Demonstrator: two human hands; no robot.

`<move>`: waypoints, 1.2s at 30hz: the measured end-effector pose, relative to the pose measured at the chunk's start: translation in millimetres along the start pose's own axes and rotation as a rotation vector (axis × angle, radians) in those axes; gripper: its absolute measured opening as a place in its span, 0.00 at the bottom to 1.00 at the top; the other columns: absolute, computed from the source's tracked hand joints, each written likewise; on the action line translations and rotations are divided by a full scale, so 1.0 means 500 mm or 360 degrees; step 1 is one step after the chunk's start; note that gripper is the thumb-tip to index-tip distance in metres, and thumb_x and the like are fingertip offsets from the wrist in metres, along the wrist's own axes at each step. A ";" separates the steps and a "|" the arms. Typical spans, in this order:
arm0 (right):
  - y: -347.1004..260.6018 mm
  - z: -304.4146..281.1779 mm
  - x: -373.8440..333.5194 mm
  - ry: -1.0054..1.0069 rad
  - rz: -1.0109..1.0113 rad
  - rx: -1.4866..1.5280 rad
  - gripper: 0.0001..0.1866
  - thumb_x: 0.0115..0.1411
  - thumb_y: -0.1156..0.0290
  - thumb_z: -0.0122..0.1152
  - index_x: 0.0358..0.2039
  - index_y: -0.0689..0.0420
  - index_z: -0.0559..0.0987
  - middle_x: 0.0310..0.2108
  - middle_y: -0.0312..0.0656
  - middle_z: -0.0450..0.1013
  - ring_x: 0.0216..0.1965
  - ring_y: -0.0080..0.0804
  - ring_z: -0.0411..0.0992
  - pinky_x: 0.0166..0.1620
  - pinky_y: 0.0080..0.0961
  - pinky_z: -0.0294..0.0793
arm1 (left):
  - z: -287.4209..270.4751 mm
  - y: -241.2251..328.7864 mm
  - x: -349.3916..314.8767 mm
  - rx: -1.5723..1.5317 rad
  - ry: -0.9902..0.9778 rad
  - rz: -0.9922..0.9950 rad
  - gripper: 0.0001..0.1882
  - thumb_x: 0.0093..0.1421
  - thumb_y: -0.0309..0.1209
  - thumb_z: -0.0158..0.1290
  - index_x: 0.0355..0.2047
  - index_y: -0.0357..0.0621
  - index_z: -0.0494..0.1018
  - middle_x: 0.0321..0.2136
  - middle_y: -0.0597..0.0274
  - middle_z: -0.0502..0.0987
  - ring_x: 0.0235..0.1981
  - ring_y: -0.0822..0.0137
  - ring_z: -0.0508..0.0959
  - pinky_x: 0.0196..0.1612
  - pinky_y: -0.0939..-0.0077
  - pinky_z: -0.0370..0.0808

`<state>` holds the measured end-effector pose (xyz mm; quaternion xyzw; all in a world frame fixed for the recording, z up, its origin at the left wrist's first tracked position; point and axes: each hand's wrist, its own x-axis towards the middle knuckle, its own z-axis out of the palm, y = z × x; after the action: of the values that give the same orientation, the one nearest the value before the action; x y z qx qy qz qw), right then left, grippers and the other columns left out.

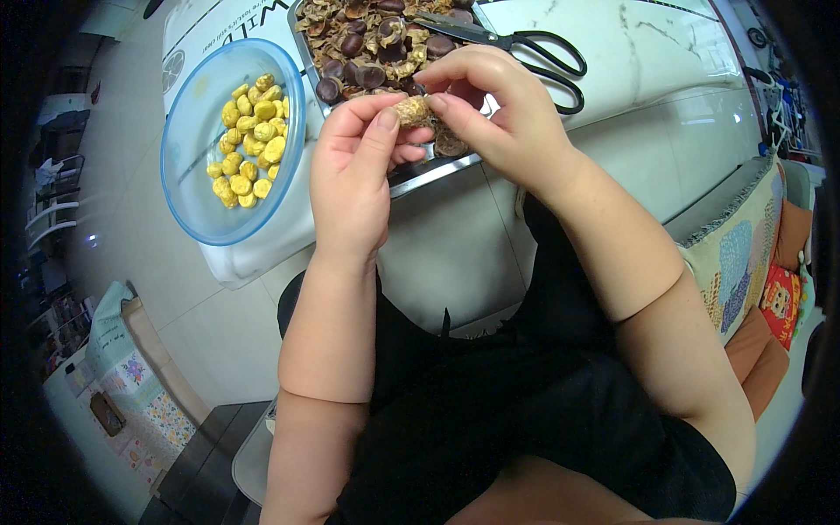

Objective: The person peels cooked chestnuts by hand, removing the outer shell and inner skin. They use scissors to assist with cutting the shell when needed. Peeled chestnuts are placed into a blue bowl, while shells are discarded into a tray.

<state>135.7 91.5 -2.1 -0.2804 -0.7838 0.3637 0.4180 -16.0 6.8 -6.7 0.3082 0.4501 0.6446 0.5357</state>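
A pale yellow chestnut (411, 111), with brownish skin on parts of it, is pinched between the thumb and fingers of my left hand (360, 166). My right hand (507, 118) meets it from the other side, thumb and fingertips closed at the chestnut's edge. Both hands are above the near edge of a metal tray (435, 178) heaped with dark brown chestnuts (370, 77) and loose shells. To the left, a clear blue-rimmed bowl (188, 175) holds several peeled yellow chestnuts (248, 140). Black-handled scissors (560, 54) lie across the tray's right side, blades over the shells.
Tray and bowl stand on a white marble-patterned table (647, 48), the bowl near its left edge. On the right is a sofa with a patterned cover (739, 249) and cushions (759, 359). A cloth-covered piece of furniture (140, 385) stands at lower left on the tiled floor.
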 end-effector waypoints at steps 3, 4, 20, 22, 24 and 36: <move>-0.006 -0.001 0.002 -0.0138 -0.0069 0.0076 0.12 0.50 0.69 0.67 0.35 0.58 0.79 0.28 0.39 0.72 0.26 0.28 0.70 0.31 0.24 0.71 | -0.003 -0.002 0.001 -0.0013 -0.0015 -0.0019 0.10 0.66 0.29 0.47 0.43 0.36 0.71 0.35 0.57 0.78 0.32 0.73 0.78 0.34 0.84 0.75; -0.007 -0.001 0.001 -0.0149 -0.0051 0.0055 0.12 0.50 0.69 0.67 0.35 0.58 0.80 0.28 0.39 0.72 0.26 0.28 0.70 0.31 0.24 0.71 | -0.002 0.000 0.001 -0.0018 -0.0019 -0.0036 0.10 0.66 0.29 0.47 0.43 0.36 0.71 0.35 0.58 0.78 0.31 0.74 0.78 0.33 0.84 0.75; -0.009 0.012 -0.009 -0.0222 0.0277 0.0405 0.10 0.53 0.72 0.66 0.35 0.62 0.79 0.27 0.38 0.74 0.28 0.21 0.72 0.33 0.19 0.74 | -0.003 0.002 -0.005 0.0152 -0.0071 -0.0005 0.09 0.65 0.33 0.51 0.37 0.39 0.72 0.28 0.68 0.76 0.24 0.82 0.71 0.26 0.91 0.66; -0.008 0.011 -0.010 -0.0229 0.0340 0.0524 0.10 0.53 0.73 0.66 0.35 0.62 0.79 0.27 0.37 0.74 0.28 0.20 0.72 0.34 0.18 0.73 | -0.002 0.002 -0.004 0.0073 -0.0101 -0.0036 0.09 0.65 0.33 0.51 0.37 0.40 0.72 0.28 0.68 0.76 0.24 0.82 0.71 0.26 0.91 0.66; -0.007 0.013 -0.012 -0.0228 0.0415 0.0663 0.10 0.54 0.73 0.65 0.35 0.62 0.79 0.27 0.36 0.74 0.29 0.18 0.72 0.34 0.17 0.73 | -0.002 0.002 -0.004 0.0018 -0.0118 -0.0053 0.09 0.65 0.33 0.50 0.37 0.40 0.72 0.28 0.68 0.76 0.24 0.82 0.71 0.26 0.91 0.65; -0.013 0.008 -0.009 -0.0142 0.0419 0.0433 0.10 0.52 0.72 0.68 0.35 0.62 0.80 0.27 0.37 0.75 0.28 0.19 0.72 0.32 0.16 0.73 | 0.005 0.004 -0.003 0.0743 0.0169 0.0528 0.05 0.59 0.24 0.55 0.36 0.38 0.75 0.28 0.62 0.77 0.27 0.75 0.75 0.31 0.84 0.71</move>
<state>133.4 83.0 -0.3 -0.3048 -0.7017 0.5300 0.3657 -14.3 5.6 -3.9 0.4582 0.5571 0.6177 0.3132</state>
